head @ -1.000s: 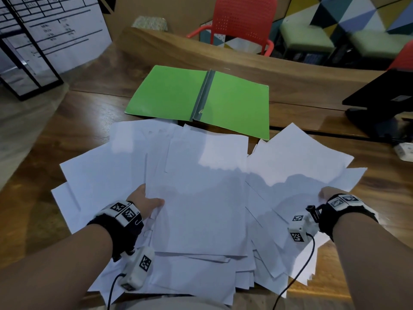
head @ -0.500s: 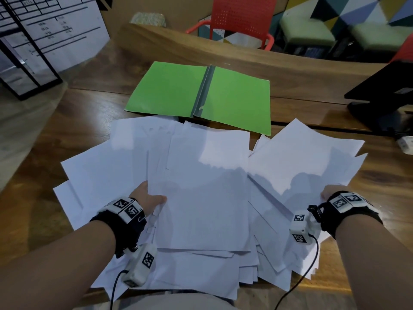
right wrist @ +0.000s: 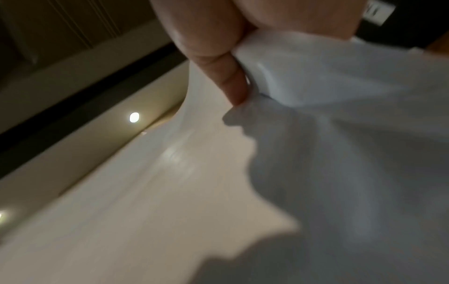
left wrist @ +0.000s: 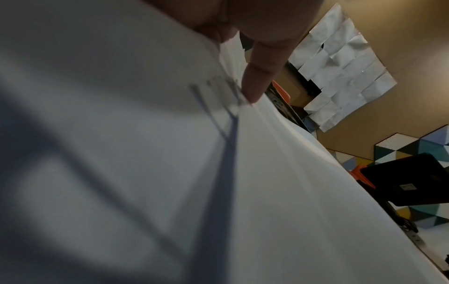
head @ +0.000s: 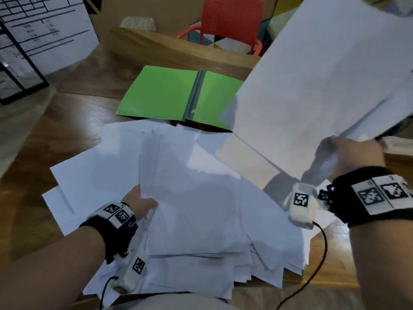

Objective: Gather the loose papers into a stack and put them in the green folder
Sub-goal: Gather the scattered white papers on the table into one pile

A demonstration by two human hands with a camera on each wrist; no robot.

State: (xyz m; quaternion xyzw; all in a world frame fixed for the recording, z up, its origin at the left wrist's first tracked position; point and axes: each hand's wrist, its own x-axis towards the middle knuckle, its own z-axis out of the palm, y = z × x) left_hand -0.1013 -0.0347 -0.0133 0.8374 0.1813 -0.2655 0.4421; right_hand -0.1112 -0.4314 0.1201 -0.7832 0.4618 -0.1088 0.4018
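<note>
White loose papers (head: 201, 198) lie fanned out over the wooden table (head: 73, 126). Beyond them the green folder (head: 165, 92) lies open and flat. My left hand (head: 145, 204) grips the left edge of the middle sheets, thumb on top; the left wrist view shows the thumb (left wrist: 262, 73) lying on paper. My right hand (head: 335, 148) holds a bunch of lifted sheets (head: 324, 86) up in the air at the right, covering the folder's right corner. In the right wrist view a finger (right wrist: 230, 82) pinches the crumpled paper edge (right wrist: 291, 76).
A raised wooden ledge (head: 178, 52) runs behind the folder, with a red chair (head: 230, 21) past it. A white board with a printed table (head: 44, 30) stands at the far left. A black laptop (left wrist: 413, 178) sits to the right. The table's near edge is under the papers.
My right hand has gripped a bunch of sheets from the right side of the pile and swung them up into the air. The left hand stays on the middle sheets.
</note>
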